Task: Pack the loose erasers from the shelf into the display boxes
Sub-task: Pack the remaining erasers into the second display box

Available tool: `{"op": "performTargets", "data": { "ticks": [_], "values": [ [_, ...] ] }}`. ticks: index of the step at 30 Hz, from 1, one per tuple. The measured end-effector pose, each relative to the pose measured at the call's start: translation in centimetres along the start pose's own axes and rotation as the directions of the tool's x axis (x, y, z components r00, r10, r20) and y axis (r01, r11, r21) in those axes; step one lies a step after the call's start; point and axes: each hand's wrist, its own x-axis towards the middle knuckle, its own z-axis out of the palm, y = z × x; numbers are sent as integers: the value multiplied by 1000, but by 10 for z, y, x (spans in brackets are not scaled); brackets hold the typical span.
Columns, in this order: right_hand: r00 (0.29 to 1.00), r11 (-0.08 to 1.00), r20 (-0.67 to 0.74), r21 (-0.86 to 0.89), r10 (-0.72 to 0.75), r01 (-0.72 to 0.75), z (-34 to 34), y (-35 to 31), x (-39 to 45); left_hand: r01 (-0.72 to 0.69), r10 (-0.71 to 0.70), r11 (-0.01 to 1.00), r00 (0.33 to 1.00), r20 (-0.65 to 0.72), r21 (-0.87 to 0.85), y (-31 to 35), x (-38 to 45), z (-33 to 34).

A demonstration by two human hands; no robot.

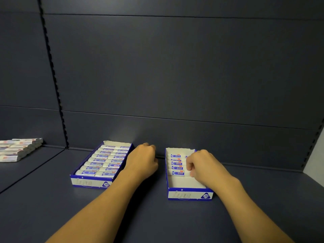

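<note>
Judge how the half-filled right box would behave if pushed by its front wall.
The right box is thin open card, so its wall probably flexes. Erasers fill only the back, leaving the front light, so it likely slides easily and may skew.

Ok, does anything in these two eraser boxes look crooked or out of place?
Nothing looks damaged or spilled. The left box is full, in two tidy columns, though it sits angled on the shelf. The right box sits square, with its front part bare; the right hand hides its right side.
</note>
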Motion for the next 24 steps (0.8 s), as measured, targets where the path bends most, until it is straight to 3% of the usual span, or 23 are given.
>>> {"op": "performTargets", "data": {
  "ticks": [8, 15, 24],
  "values": [
    [1000, 999, 1, 29, -16, 16, -7, -3, -8, -61, 59, 994, 998, 20, 93, 7, -6, -14],
    [980, 980, -135, 119, -143, 159, -40, -17, -5, -49, 46, 974, 999, 18, 221, -12, -24, -62],
    [953, 947, -95, 118, -289, 299, -50, -83, 10, 190, -192, 924, 981, -26, 333, -76, -87, -136]
  ]
}}
